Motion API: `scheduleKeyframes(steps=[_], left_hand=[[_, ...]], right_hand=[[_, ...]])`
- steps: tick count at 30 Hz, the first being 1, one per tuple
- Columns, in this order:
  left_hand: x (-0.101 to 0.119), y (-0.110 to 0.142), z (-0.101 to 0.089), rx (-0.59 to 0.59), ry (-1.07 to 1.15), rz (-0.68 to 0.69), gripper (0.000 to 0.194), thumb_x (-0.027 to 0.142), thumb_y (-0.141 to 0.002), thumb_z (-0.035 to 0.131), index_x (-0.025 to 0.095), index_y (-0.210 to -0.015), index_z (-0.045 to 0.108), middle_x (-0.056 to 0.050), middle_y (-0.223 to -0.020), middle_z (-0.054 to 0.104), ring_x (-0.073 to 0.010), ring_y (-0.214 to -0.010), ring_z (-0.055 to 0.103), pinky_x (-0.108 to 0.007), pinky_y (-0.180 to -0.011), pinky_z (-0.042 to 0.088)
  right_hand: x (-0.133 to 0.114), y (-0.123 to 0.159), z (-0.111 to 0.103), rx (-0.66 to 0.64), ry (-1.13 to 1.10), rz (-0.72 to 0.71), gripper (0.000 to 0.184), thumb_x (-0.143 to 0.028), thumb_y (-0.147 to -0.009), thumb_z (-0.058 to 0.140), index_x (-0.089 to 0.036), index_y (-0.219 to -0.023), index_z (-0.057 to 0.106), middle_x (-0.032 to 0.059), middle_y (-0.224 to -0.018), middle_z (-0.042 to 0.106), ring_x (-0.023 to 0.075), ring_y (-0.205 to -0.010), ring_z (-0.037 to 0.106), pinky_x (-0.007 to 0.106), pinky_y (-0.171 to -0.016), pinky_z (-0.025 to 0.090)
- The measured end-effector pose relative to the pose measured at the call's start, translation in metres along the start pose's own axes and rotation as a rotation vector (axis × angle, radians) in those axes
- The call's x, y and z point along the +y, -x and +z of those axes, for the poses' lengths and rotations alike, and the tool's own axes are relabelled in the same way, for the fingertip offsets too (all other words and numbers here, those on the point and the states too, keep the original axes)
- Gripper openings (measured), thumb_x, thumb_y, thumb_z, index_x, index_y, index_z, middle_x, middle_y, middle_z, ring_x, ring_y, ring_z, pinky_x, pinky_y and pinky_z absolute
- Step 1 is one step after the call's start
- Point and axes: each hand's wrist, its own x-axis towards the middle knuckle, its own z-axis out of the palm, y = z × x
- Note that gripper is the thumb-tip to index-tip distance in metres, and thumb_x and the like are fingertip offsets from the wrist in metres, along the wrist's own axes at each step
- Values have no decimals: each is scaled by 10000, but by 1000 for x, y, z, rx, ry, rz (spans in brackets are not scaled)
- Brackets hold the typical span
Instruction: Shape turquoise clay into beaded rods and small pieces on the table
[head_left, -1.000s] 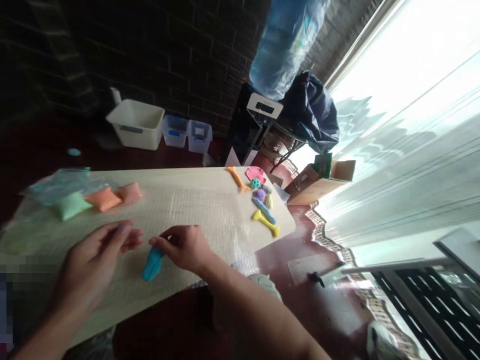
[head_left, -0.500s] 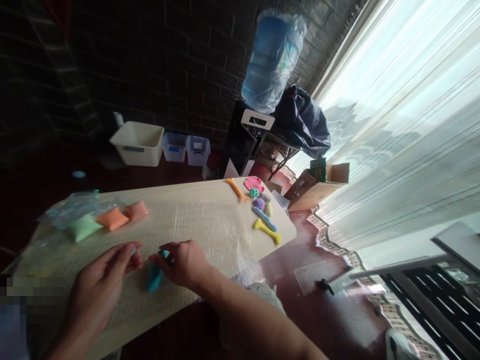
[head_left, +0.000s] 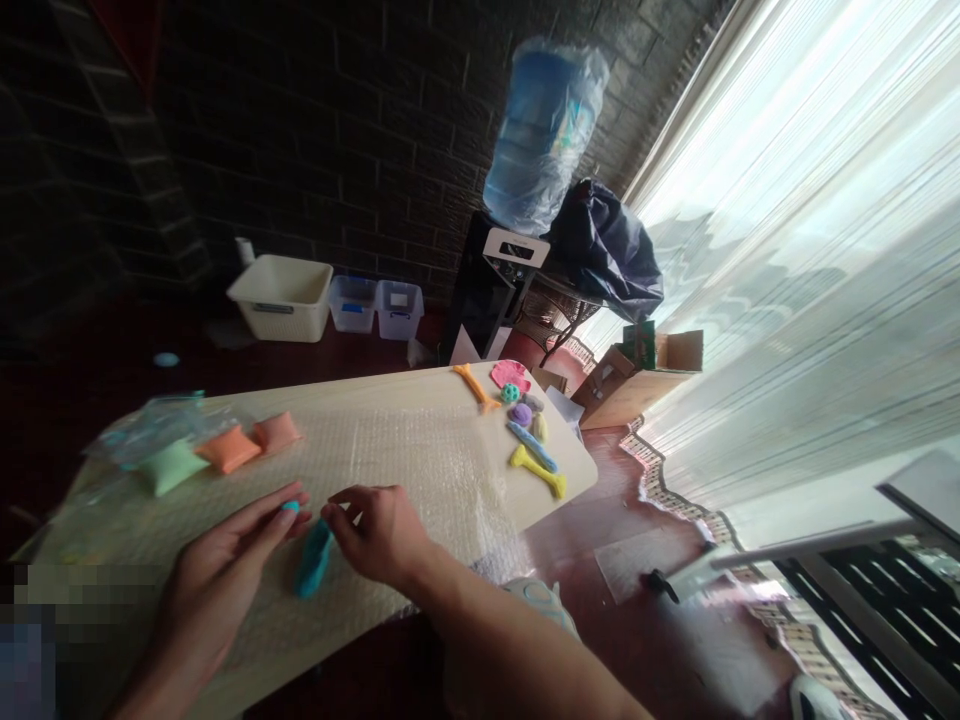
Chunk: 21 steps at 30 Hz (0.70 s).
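"What's in the left hand (head_left: 225, 565)?"

"A tiny blue bit (head_left: 291, 507). The thumb and a finger are together on it."

"And the right hand (head_left: 386, 535)?"

"Its thumb and pointing finger are bent close to each other. The long blue lump (head_left: 313, 562) has its top end right at those fingertips. I can't tell if they pinch it."

"Where's the rest of the lump?"

"It goes down from the right fingertips, toward the person. It's between the two hands, over the bubbly sheet (head_left: 420, 455) on the table (head_left: 405, 385)."

"What's past the left fingers?"

"A green packet (head_left: 171, 466), an orange packet (head_left: 229, 450) and a pink packet (head_left: 277, 432), in a row."

"And past the right fingers?"

"Well apart from them, off to the right, there's an orange bone shape (head_left: 475, 388), a purple lump (head_left: 520, 414), a blue stick (head_left: 532, 446) and a yellow bone shape (head_left: 538, 472)."
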Motion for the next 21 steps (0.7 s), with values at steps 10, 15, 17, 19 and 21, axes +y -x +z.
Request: scheduleKeyframes(steps=[10,15,17,19,21], left_hand=[[16,9,7,-18,-25,-63,836,655,-391,980,192,-1053,766,-45,-935,841,-248,-898,784,-259,-815,630],[15,11,5,-91,-26,-74,693,636,-485,966,198,-990,782,-39,-919,839,-249,-876,780,-259,-816,627],[15,12,6,-107,-32,-76,651,600,-484,977,201,-963,790,-33,-905,837,-247,-856,774,-251,-787,628],[17,14,8,-106,-14,-88,639,550,-444,1000,200,-939,795,-30,-885,834,-245,-824,767,-248,-750,630],[17,16,9,-99,23,-98,633,498,-402,1019,198,-913,798,-28,-864,829,-242,-785,759,-250,-715,633]], right_hand=[[3,1,0,60,-235,-128,354,-314,-974,663,-133,-1272,728,101,-1015,806,157,-735,758,243,-698,601],[8,1,2,53,-308,-244,375,-338,-929,752,-160,-1259,750,67,-1029,750,120,-731,704,230,-701,609],[10,1,3,45,-296,-262,372,-379,-918,784,-169,-1224,772,52,-991,737,107,-697,673,239,-723,609],[12,0,5,36,-288,-272,397,-420,-912,798,-165,-1216,776,50,-983,727,98,-681,654,240,-727,607],[13,0,6,37,-288,-278,428,-454,-907,799,-153,-1211,780,51,-972,713,90,-660,639,233,-714,601]])
